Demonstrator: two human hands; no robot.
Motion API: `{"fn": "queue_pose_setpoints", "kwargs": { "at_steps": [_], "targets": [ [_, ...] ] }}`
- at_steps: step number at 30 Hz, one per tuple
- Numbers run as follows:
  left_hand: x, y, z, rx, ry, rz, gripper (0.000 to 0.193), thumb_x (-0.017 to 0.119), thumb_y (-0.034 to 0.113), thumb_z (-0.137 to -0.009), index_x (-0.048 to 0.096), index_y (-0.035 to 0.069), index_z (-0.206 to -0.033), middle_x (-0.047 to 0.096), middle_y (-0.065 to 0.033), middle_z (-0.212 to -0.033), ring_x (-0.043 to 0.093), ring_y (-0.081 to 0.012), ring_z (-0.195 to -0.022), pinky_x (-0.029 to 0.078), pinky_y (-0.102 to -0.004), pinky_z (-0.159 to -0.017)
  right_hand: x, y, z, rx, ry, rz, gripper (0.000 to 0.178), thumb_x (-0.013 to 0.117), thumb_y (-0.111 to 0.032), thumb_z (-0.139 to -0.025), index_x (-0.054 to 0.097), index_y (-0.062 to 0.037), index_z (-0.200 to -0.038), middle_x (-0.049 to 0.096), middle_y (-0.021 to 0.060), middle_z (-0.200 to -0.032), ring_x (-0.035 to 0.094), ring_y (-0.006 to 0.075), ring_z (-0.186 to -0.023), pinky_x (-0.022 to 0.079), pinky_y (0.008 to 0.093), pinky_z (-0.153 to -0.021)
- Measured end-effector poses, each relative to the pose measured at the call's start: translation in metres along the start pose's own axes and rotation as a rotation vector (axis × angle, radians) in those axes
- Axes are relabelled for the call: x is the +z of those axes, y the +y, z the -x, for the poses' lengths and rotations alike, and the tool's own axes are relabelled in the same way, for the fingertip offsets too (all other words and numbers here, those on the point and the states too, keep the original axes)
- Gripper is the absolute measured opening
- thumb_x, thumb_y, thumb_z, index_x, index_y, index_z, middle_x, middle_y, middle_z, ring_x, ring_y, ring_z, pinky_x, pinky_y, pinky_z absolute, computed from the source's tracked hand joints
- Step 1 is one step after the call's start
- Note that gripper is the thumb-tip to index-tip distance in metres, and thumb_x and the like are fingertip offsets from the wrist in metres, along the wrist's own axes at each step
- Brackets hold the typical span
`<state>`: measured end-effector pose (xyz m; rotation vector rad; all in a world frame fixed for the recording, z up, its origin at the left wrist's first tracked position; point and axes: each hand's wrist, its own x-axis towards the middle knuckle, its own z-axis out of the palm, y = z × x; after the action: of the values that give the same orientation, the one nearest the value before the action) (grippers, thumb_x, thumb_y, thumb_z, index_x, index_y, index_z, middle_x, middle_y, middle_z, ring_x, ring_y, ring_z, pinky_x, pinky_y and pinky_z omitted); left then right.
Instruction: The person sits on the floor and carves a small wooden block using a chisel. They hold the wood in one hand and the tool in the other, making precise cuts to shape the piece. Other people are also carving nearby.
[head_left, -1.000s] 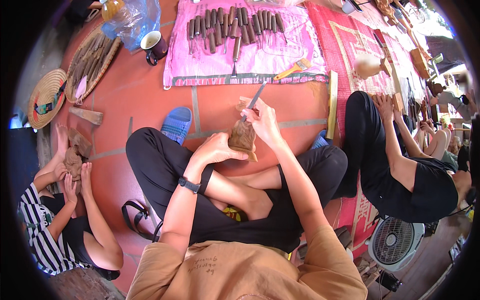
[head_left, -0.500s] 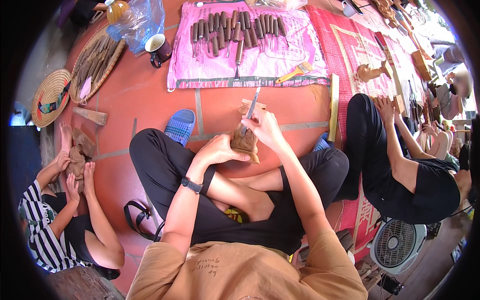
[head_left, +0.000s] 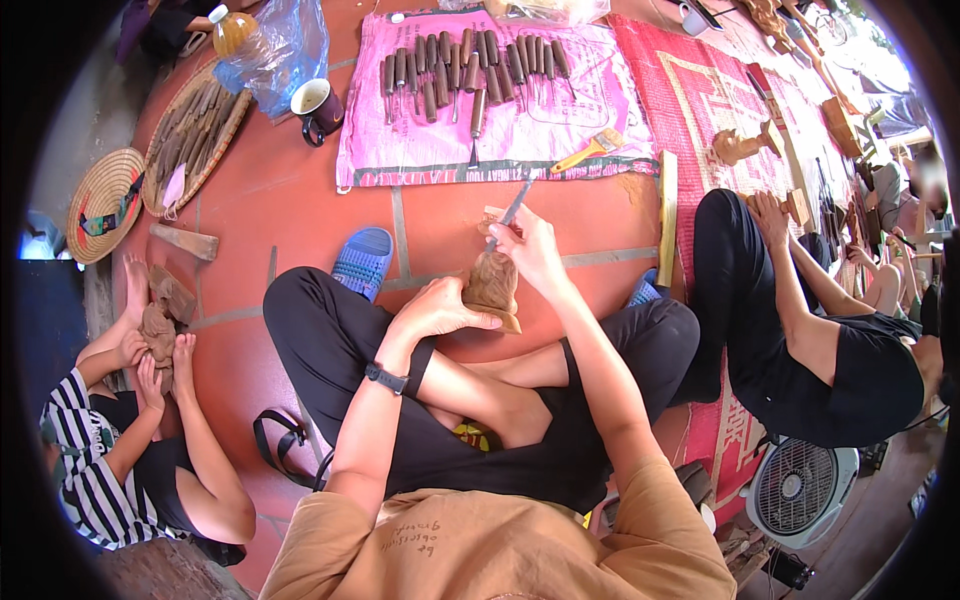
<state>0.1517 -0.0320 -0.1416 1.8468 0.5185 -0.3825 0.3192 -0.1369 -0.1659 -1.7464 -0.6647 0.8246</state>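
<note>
Head view: person seated cross-legged on reddish floor tiles (head_left: 270,190), both hands at work in front of the shins. Left hand (head_left: 440,308) curled round the left side of a carved wooden piece (head_left: 493,288), thumb laid along its flat base at the near end; fingers gripping, tips partly out of sight behind the wood. Piece is brown, held above the floor between the knees, base toward the body. Right hand (head_left: 528,250) pinches a slim grey tool (head_left: 515,205) between thumb and fingers, the tool slanting away to the upper right, lower end at the carving; whether it touches, cannot tell. Dark watch (head_left: 385,378) on left wrist. Beyond the hands, a pink sheet (head_left: 590,110) bearing rows of dark-handled chisels (head_left: 430,72), one set nearer than the rest, plus a yellow-handled brush (head_left: 588,150) at the near right. Dark mug (head_left: 326,122) left of the sheet. Blue slipper (head_left: 362,262) beside the left knee. Co-worker in striped shirt (head_left: 100,475) at left, hands on a brown carving (head_left: 158,335); another in black at right, near a fan (head_left: 800,487).
</note>
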Motion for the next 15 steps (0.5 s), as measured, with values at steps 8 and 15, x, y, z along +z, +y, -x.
{"fn": "queue_pose_setpoints", "kwargs": {
  "at_steps": [8,15],
  "targets": [
    [-0.001,-0.002,-0.005,-0.001,-0.018,-0.024,0.081,0.086,0.05,-0.059,0.061,-0.004,-0.114,0.066,-0.0244,-0.113,0.063,-0.0346,-0.11,0.048,-0.0408,-0.093,-0.012,0.028,0.004,-0.071,-0.087,-0.089,0.011,0.067,-0.006,-0.089,0.064,0.0014,-0.096,0.069,0.0066,-0.084,0.065,0.0121,-0.084,0.053,0.0304,-0.077],
    [0.0,-0.005,-0.004,-0.011,-0.006,-0.055,0.082,0.086,0.05,-0.06,0.061,-0.005,-0.114,0.066,-0.0248,-0.113,0.063,-0.035,-0.11,0.047,-0.0409,-0.094,-0.009,0.028,0.009,-0.089,-0.067,-0.074,0.01,0.068,-0.008,-0.089,0.062,0.0005,-0.091,0.067,0.0042,-0.082,0.065,0.0123,-0.078,0.051,0.0287,-0.069]
  ]
}}
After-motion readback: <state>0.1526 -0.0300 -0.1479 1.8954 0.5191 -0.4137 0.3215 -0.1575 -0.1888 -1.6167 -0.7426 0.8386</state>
